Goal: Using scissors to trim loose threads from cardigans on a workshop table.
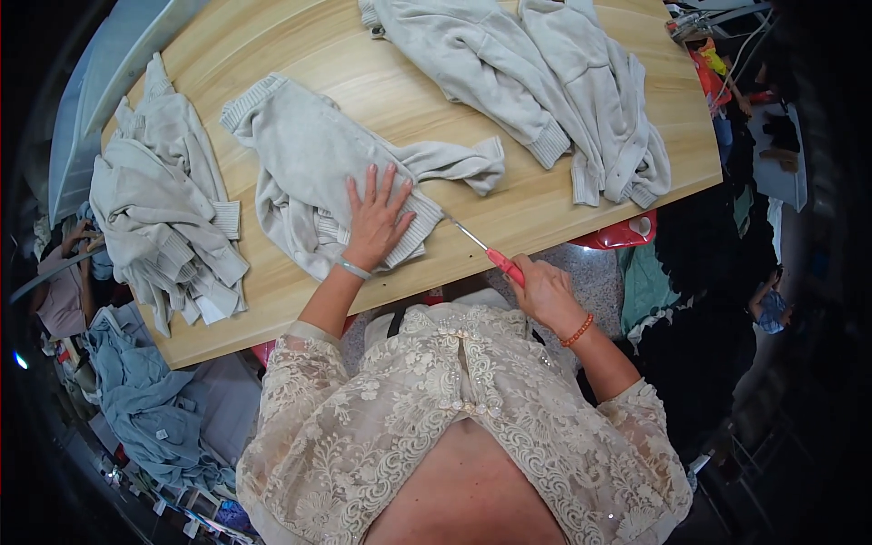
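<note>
Pale grey knit is the sweater [313, 150], lying on the wooden table [300, 41] before me. My left hand [374, 220] rests flat upon it, the fingers slightly apart. My right hand [548, 295] is closed around the red handle of a thin tool [504, 263]; whether its tip touches the sweater, I cannot tell. Similar garments lie at the left [163, 204] and at the far right [481, 68].

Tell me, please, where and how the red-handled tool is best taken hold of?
Probably by its thick red handle, from the near right side, where the right hand grips it. The handle slants back toward the body, while the slim metal shaft points away, toward the sweater under the left hand, and offers less to hold.
</note>
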Motion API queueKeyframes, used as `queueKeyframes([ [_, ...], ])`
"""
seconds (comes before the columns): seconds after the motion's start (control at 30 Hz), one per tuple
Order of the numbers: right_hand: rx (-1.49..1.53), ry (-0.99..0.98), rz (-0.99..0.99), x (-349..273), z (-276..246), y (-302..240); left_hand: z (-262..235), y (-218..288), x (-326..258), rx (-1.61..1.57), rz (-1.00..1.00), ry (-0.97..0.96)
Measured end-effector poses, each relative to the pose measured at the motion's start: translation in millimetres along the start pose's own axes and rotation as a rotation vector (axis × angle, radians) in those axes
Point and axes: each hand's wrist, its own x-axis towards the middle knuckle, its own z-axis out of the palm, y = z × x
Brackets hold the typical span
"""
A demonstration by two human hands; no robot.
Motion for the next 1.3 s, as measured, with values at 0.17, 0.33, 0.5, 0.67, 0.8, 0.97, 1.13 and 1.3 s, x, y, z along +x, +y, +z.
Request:
queueKeyframes([
  [0.17,-0.013,-0.017,-0.087,-9,12,12,10,32,-19,-0.065,0.043,-0.091],
  [0.33,0.030,-0.138,-0.013,-12,5,3,10,30,-19,-0.071,0.053,-0.059],
  [0.5,0.009,-0.120,0.001,11,-2,-12,9,26,-21,-0.137,0.049,-0.056],
  [0.67,0.041,-0.092,-0.023,23,-6,-17,9,24,-21,-0.153,0.038,-0.058],
  [0.8,0.086,0.028,-0.094,46,-9,-43,4,18,-20,-0.250,0.060,-0.020],
  [0.97,0.137,0.151,-0.213,65,-9,-50,-25,-42,8,-0.505,-0.140,0.318],
  [1.13,0.073,0.101,-0.171,94,-11,-70,-51,-133,66,-0.030,-0.375,0.323],
  [1.3,-0.001,0.065,-0.133,153,-21,-105,-21,-162,75,0.021,-0.312,0.261],
])
